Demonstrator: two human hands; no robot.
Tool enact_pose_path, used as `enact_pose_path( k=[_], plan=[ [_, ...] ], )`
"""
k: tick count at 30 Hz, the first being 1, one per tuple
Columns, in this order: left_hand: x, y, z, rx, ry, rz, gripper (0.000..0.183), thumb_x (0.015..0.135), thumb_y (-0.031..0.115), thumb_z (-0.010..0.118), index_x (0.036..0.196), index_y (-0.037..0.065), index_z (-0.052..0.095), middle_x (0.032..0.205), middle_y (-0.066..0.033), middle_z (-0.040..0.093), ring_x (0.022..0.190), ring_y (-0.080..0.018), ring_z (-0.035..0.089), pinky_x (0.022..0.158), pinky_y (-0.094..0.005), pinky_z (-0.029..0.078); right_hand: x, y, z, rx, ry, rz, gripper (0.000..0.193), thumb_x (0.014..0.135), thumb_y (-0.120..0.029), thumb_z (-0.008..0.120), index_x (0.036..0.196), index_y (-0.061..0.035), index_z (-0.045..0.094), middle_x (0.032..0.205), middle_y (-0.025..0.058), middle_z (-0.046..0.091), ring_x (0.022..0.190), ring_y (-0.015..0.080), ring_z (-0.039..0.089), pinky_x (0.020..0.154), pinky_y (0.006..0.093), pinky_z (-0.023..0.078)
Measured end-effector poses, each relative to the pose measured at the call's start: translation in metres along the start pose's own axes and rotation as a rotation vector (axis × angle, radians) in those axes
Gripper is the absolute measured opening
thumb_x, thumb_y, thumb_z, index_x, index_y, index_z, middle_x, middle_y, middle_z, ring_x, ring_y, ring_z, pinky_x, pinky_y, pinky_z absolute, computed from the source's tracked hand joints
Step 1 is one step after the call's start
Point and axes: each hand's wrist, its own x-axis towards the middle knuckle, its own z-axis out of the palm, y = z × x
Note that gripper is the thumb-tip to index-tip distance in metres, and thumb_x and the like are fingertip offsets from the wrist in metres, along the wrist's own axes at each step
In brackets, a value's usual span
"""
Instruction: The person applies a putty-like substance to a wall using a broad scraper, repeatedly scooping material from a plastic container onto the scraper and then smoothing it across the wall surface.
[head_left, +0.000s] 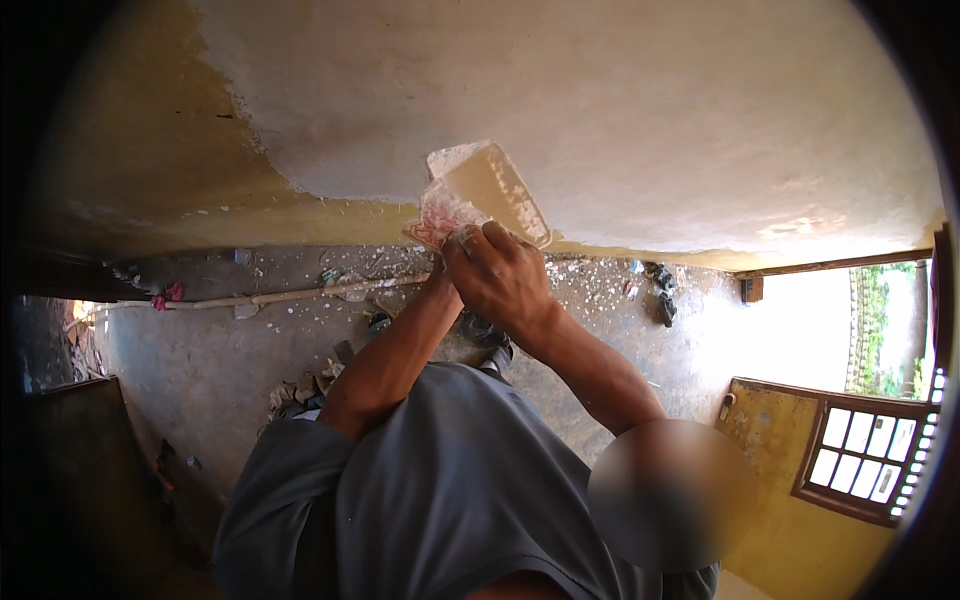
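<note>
My two hands are close together in front of the wall, just under a shallow beige rectangular tray-like piece (497, 190) with a raised rim and whitish smears. Overlapping its left side is a flat piece coated in white and pinkish paste (443, 213). My right hand (500, 275) is closed at the lower edge of these pieces, its fingers bent and dusted with white. Behind it, my left hand (449, 278) is mostly covered, so its fingers are hidden. Which hand bears which piece I cannot make out.
The wall (620, 110) ahead has a pale coating beside bare yellow paint (150, 150). A long pole (270, 297) lies on the floor (220, 350) among white flakes. Dark objects (664, 295) lie near the wall's foot. At right are a bright opening and a barred window (868, 450).
</note>
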Motion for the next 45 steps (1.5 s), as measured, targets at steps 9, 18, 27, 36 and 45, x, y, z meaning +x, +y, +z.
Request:
enact_pose_path(
  k=[9,18,27,36,45],
  plan=[
    [0.001,0.003,0.022,0.036,0.041,0.053,0.069,0.095,0.068,0.032,0.135,0.015,0.05,0.125,-0.0086,0.059,0.114,-0.0251,0.061,0.096,-0.0454,0.053,0.018,0.047,-0.018,0.25,-0.001,0.717,0.021,0.079,-0.021,0.073,0.086,-0.0022,0.071,0.073,0.019,0.066,0.07,0.0364,0.066,0.063,0.0429,0.053],
    [0.005,0.007,0.008,0.067,0.034,0.05,0.067,0.096,0.066,0.033,0.137,0.016,0.049,0.129,-0.0084,0.058,0.118,-0.027,0.059,0.1,-0.0478,0.05,0.024,0.064,0.011,0.265,-0.155,0.836,0.031,0.074,-0.027,0.074,0.092,-0.001,0.073,0.074,0.0242,0.066,0.073,0.0416,0.067,0.072,0.0462,0.053],
    [0.006,0.005,0.002,-0.113,-0.146,0.067,0.06,0.097,0.061,0.041,0.136,0.016,0.05,0.128,-0.0078,0.06,0.118,-0.0259,0.059,0.101,-0.0456,0.051,0.04,0.036,-0.002,0.497,-0.02,0.813,0.032,0.072,-0.021,0.077,0.092,0.0036,0.072,0.068,0.0235,0.066,0.065,0.0352,0.069,0.065,0.0379,0.055],
    [0.008,0.007,-0.008,-0.16,-0.048,-0.07,0.058,0.095,0.06,0.046,0.13,0.015,0.054,0.123,-0.0063,0.062,0.11,-0.0253,0.063,0.097,-0.0455,0.052,0.027,0.041,0.019,0.33,-0.148,0.803,0.029,0.074,-0.025,0.075,0.088,0.0009,0.073,0.071,0.02,0.068,0.069,0.0338,0.07,0.068,0.0388,0.056],
    [0.005,0.004,0.011,-0.001,-0.019,0.026,0.066,0.096,0.063,0.038,0.14,0.014,0.047,0.134,-0.012,0.056,0.122,-0.0298,0.056,0.101,-0.0497,0.049,0.031,0.073,0.003,0.307,-0.132,0.823,0.032,0.074,-0.024,0.075,0.091,0.0029,0.073,0.073,0.0218,0.069,0.066,0.0352,0.069,0.066,0.0381,0.055]
  ],
)
